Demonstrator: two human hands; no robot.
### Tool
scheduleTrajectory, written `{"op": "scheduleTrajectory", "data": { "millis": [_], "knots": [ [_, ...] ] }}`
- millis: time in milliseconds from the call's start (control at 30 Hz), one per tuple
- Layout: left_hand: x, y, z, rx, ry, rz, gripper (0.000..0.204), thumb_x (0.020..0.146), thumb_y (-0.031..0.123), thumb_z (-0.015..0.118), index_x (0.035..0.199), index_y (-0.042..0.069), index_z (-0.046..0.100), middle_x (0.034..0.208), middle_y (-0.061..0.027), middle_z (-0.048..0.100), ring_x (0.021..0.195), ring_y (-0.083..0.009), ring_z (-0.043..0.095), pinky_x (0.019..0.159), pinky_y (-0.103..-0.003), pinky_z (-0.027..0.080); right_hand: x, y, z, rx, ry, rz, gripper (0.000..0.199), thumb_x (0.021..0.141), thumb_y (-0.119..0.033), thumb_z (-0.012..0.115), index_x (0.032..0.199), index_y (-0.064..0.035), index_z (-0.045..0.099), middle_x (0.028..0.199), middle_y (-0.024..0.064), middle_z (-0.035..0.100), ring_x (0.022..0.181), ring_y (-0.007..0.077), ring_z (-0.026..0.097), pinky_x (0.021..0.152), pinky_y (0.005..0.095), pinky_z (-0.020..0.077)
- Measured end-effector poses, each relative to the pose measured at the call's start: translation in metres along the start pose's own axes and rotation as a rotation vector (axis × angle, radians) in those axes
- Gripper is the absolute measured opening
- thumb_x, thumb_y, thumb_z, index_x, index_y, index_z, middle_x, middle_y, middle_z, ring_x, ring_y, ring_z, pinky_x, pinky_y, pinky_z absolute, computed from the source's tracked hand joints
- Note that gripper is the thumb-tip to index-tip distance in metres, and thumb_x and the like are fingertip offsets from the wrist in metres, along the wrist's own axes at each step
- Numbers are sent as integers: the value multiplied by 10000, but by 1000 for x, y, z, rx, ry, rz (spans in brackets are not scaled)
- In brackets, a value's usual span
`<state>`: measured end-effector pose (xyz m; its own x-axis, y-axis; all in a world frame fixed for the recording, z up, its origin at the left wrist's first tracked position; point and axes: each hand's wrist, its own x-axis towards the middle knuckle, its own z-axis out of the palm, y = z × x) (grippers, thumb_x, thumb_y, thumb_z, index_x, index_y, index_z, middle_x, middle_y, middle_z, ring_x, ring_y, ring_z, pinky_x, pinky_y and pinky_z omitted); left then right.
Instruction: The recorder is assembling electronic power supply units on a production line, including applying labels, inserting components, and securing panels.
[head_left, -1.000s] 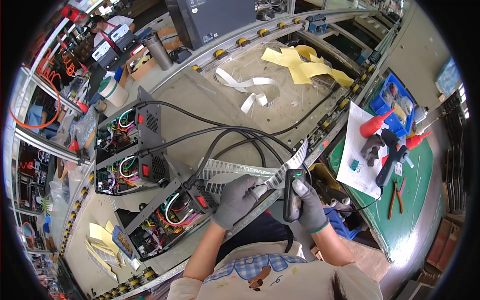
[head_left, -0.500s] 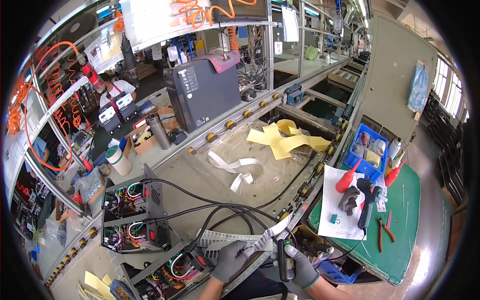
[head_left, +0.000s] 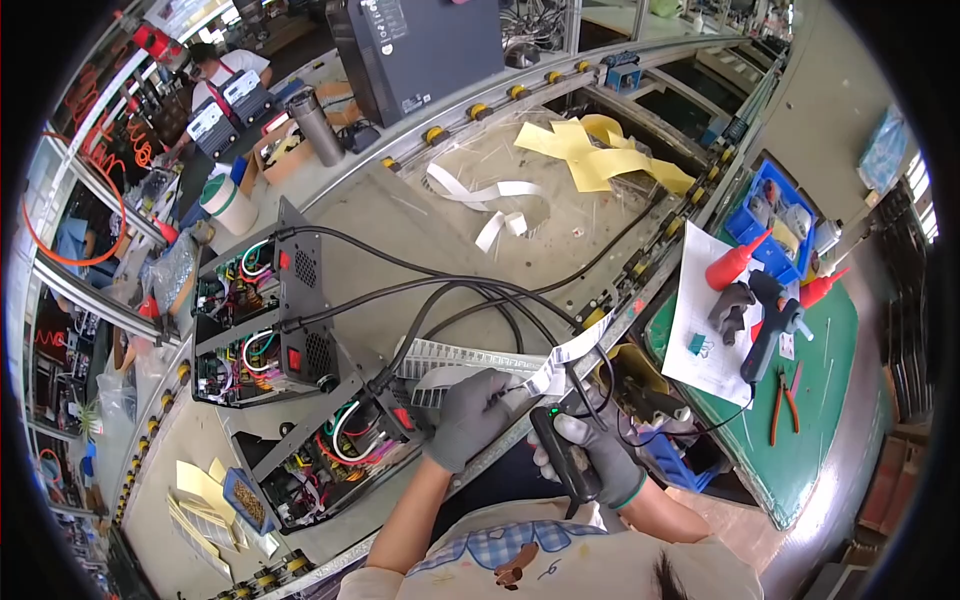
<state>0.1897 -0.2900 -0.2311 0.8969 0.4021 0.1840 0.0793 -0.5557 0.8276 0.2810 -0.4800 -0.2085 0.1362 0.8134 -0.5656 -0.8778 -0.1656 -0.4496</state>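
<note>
My left hand [head_left: 470, 415], in a grey glove, pinches a long white label strip [head_left: 480, 360] that lies on the workbench next to an open electronics chassis [head_left: 325, 450] with coloured wires. My right hand [head_left: 598, 458], also gloved, is closed around a black handheld tool [head_left: 562, 456] with a small green light, held just below the strip's curled end [head_left: 560, 365]. Black cables [head_left: 460, 300] run from the chassis boxes [head_left: 262, 310] across the bench in front of both hands.
Yellow sheets [head_left: 600, 160] and white strips [head_left: 480, 195] lie further back. On a green mat at the right are a black glue gun [head_left: 775, 325], red bottles [head_left: 735, 262], pliers [head_left: 785, 400] and a blue bin [head_left: 775, 205]. A large dark cabinet [head_left: 420, 45] stands behind. Another person [head_left: 215, 65] works at far left.
The view tilted up and then back down and to the left. Both hands have stayed together at the label strip, the right still gripping the black tool.
</note>
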Motion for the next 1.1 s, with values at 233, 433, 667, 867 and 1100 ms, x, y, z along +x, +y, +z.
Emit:
{"op": "scheduleTrajectory", "data": {
  "millis": [233,433,667,867,1100],
  "knots": [
    [2,2,-3,22,-23,-9,167,803,121,656,933,16,636,770,-118,590,665,-203,556,628,-296,437,7,-3,3,-29,65,57,389,902,-388,567,1077,-40,572,894,109,652,746,179,653,681,271,546],
    [3,-4,1,-53,3,7,213,761,165,672,944,59,648,823,-145,620,732,-307,616,638,-341,472,7,-5,7,-40,37,62,382,910,-374,557,1075,-30,567,897,118,649,750,184,651,698,284,550],
    [3,5,-4,-116,-3,-18,223,782,160,658,973,48,642,831,-155,624,749,-316,620,661,-351,477,0,-6,10,-56,10,3,367,909,-348,557,1087,-27,566,878,106,649,739,163,643,650,259,529],
    [3,10,-6,-115,-16,5,214,808,181,651,956,28,634,822,-163,618,741,-324,612,673,-355,475,18,-8,2,-98,160,-341,293,881,-285,594,1071,-62,591,848,21,634,718,90,592,636,220,466],
    [0,2,-3,-4,9,-22,233,798,214,665,906,12,631,777,-162,613,675,-320,605,611,-374,469,28,-15,-5,-105,177,-441,277,880,-276,597,1055,-61,601,870,11,620,747,89,591,655,225,474]
  ]
}}
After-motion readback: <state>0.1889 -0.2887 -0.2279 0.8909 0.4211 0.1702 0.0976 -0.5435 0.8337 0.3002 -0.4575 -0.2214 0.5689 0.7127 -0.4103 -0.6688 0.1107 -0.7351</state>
